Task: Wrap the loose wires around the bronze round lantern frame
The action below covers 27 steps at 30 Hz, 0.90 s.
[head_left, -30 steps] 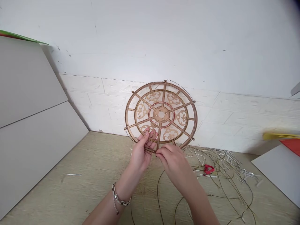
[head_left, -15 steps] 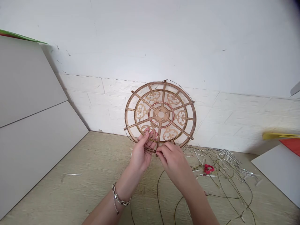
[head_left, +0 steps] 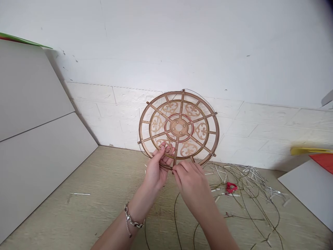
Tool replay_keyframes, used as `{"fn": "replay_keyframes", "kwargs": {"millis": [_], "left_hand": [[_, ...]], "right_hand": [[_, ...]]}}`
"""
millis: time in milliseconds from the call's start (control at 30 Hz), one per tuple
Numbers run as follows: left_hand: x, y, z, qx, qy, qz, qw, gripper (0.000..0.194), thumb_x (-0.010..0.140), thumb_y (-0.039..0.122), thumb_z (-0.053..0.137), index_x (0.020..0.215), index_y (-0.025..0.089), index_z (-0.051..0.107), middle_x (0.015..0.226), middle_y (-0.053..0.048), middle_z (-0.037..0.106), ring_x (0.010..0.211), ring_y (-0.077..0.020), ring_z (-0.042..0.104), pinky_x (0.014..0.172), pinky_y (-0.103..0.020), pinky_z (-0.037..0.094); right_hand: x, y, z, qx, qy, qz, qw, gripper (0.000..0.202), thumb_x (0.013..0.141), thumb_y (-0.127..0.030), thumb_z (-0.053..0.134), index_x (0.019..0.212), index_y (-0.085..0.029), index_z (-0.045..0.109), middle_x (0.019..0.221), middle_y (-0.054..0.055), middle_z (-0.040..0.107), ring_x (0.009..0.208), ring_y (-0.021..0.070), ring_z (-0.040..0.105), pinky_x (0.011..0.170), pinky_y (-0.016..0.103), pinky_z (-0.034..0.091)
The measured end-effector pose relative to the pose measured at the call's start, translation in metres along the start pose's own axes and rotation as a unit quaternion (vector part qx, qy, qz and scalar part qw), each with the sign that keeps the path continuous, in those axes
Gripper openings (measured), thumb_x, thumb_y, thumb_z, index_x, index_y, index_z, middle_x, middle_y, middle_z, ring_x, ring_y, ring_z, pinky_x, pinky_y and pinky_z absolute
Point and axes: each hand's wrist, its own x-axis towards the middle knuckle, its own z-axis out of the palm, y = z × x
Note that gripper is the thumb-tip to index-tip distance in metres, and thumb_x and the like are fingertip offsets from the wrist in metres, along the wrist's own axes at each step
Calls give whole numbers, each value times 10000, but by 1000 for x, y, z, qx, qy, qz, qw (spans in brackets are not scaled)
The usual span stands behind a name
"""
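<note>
A bronze-coloured round frame (head_left: 179, 140) with spokes, rings and scrollwork hearts is tilted up in front of the wall. My left hand (head_left: 158, 168) grips its lower left rim, thumb in front and fingers behind. My right hand (head_left: 191, 175) is closed in a pinch at the bottom lug of the rim, on what looks like a thin dark wire; the fingertips partly hide it. Thin wire also runs loosely outside the rim at the upper right and lower left. Below the hands, a dark wire (head_left: 176, 217) curves down over the tabletop.
To the right lie tangled wires (head_left: 256, 198), a red scrap (head_left: 231, 187) and several thin white strips (head_left: 252, 173). One white strip (head_left: 80, 193) lies at left. Grey-white panels (head_left: 33, 156) border the left side; a white brick-pattern wall (head_left: 260, 118) stands behind.
The round frame has turned very slightly, its right side shifting a little outward. My right hand has moved slightly left along with the bottom lug. My left hand keeps its grip.
</note>
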Motion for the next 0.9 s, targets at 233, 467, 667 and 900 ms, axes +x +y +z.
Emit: {"fn": "replay_keyframes", "kwargs": {"millis": [233, 467, 667, 900], "left_hand": [[0, -1, -1, -5, 1, -3, 1000, 156, 725, 131, 619, 880, 143, 622, 866, -83, 679, 891, -175, 636, 821, -273, 501], [0, 0, 0, -7, 5, -2, 1000, 144, 727, 127, 618, 870, 141, 624, 860, -81, 679, 907, -173, 631, 823, -269, 502], [0, 0, 0, -5, 0, 5, 1000, 145, 727, 127, 618, 870, 146, 630, 835, -70, 680, 888, -168, 637, 810, -265, 509], [0, 0, 1, -3, 4, 10, 1000, 133, 737, 117, 601, 865, 146, 629, 822, -60, 677, 870, -156, 637, 812, -265, 508]], "right_hand": [[1, 0, 0, -6, 14, -10, 1000, 171, 822, -103, 476, 721, -179, 592, 688, 11, 542, 679, 146, 492, 765, 312, 314], [1, 0, -2, 0, -4, 7, 1000, 177, 824, -103, 474, 746, -196, 602, 699, 1, 543, 701, 139, 507, 839, 323, 291], [0, 2, 0, 6, -9, 12, 1000, 183, 831, -112, 462, 769, -212, 602, 692, -9, 533, 687, 128, 510, 876, 324, 274], [-2, 4, 4, 5, -13, 16, 1000, 181, 835, -113, 457, 754, -216, 583, 682, -17, 534, 682, 130, 506, 903, 337, 245]]}}
